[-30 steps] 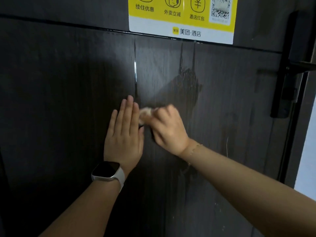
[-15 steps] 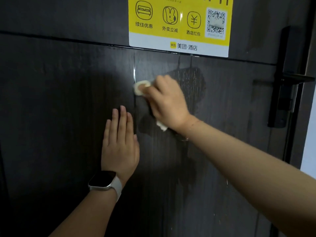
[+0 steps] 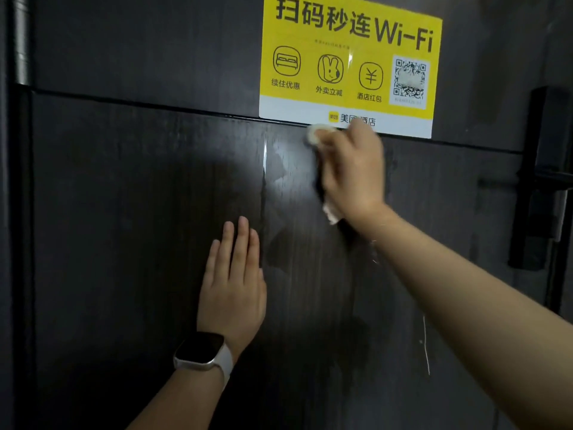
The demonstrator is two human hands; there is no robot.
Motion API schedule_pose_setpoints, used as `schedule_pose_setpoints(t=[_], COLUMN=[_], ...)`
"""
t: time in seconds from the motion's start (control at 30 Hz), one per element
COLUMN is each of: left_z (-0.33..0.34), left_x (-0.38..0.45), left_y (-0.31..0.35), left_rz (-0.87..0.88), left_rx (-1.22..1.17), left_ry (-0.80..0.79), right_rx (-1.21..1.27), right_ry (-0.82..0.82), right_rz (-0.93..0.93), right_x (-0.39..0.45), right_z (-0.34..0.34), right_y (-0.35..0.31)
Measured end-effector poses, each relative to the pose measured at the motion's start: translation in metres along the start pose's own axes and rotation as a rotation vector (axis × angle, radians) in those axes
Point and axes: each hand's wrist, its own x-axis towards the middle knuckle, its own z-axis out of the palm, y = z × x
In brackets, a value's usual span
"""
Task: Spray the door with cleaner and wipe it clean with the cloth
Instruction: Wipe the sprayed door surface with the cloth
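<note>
A dark wood-grain door [image 3: 124, 212] fills the view, with wet streaks and a shiny patch near its middle. My right hand [image 3: 350, 172] grips a small white cloth [image 3: 316, 133] and presses it against the door just under the lower edge of a yellow sticker. A bit of the cloth also pokes out below the palm. My left hand [image 3: 234, 283] lies flat on the door with straight fingers, lower and to the left; a watch sits on its wrist. No spray bottle is in view.
A yellow and white Wi-Fi sticker [image 3: 350, 57] with a QR code is stuck high on the door. A black lock plate with a lever handle [image 3: 545, 178] is at the right edge. A metal hinge [image 3: 21, 41] shows at the upper left.
My right hand has wiped upward with the cloth, from beside the left hand to the sticker's lower edge. The left hand stays flat on the door. The view has tilted up.
</note>
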Motion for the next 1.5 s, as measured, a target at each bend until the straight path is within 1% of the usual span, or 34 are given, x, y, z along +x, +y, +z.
schedule_pose_setpoints(t=[0.1, 0.17, 0.23, 0.3, 0.37, 0.43, 0.5, 0.6, 0.73, 0.77, 0.87, 0.93, 0.97, 1.03, 1.07, 1.13, 1.17, 1.23, 1.33, 1.4, 1.5], left_z=[0.001, 0.001, 0.000, 0.000, -0.001, -0.002, -0.002, -0.002, -0.007, -0.009, -0.021, -0.030, -0.034, -0.039, -0.040, -0.038, -0.036, -0.030, -0.026, -0.025, -0.026], left_x=[-0.001, 0.000, 0.000, 0.001, 0.001, 0.001, 0.001, 0.002, 0.004, 0.005, 0.007, 0.016, 0.023, 0.038, 0.044, 0.047, 0.044, 0.034, 0.031, 0.031, 0.030], left_y=[0.000, 0.001, 0.001, 0.001, 0.002, 0.001, 0.001, 0.003, 0.006, 0.007, 0.014, 0.013, 0.007, -0.013, -0.026, -0.046, -0.053, -0.060, -0.062, -0.062, -0.063], left_rz=[-0.001, -0.002, -0.006, -0.007, -0.010, -0.009, -0.009, -0.038, -0.074, -0.097, -0.174, -0.173, -0.154, -0.139, -0.176, -0.291, -0.312, -0.264, -0.227, -0.228, -0.204], left_rx=[0.006, 0.013, 0.016, 0.033, 0.047, 0.056, 0.057, 0.022, -0.033, -0.053, -0.119, -0.167, -0.176, -0.141, -0.123, -0.105, -0.082, -0.021, -0.033, -0.037, -0.025], left_ry=[-0.007, -0.004, -0.007, -0.009, -0.015, -0.021, -0.018, -0.020, -0.025, -0.029, -0.038, -0.006, 0.020, 0.077, 0.096, 0.095, 0.079, 0.056, 0.078, 0.092, 0.083], right_rx=[-0.090, -0.067, -0.022, 0.056, 0.082, 0.046, -0.004, -0.080, -0.214, -0.211, -0.097, -0.023, 0.025, 0.137, 0.193, 0.266, 0.277, 0.274, 0.259, 0.271, 0.264], right_ry=[0.064, 0.080, 0.055, 0.007, -0.021, -0.050, -0.110, -0.171, -0.205, -0.200, -0.116, -0.040, -0.010, 0.011, 0.004, -0.042, -0.061, -0.075, -0.092, -0.191, -0.465], right_rz=[0.325, 0.397, 0.327, 0.169, 0.056, -0.038, -0.099, -0.059, 0.175, 0.221, 0.320, 0.368, 0.362, 0.289, 0.222, 0.032, -0.062, -0.181, -0.233, -0.335, -0.606], right_x=[-0.010, -0.009, 0.002, 0.013, 0.023, 0.029, 0.031, 0.021, 0.000, -0.004, -0.010, -0.013, -0.014, -0.013, -0.008, 0.009, 0.019, 0.037, 0.042, 0.012, -0.074], right_z=[-0.028, -0.027, -0.011, 0.008, 0.021, 0.020, 0.007, -0.020, -0.059, -0.064, -0.062, -0.050, -0.041, -0.020, -0.008, 0.016, 0.026, 0.040, 0.039, 0.031, 0.008], right_y=[0.054, 0.051, 0.018, -0.027, -0.058, -0.060, -0.040, 0.007, 0.077, 0.088, 0.095, 0.079, 0.064, 0.027, 0.007, -0.033, -0.049, -0.067, -0.070, -0.072, -0.078])
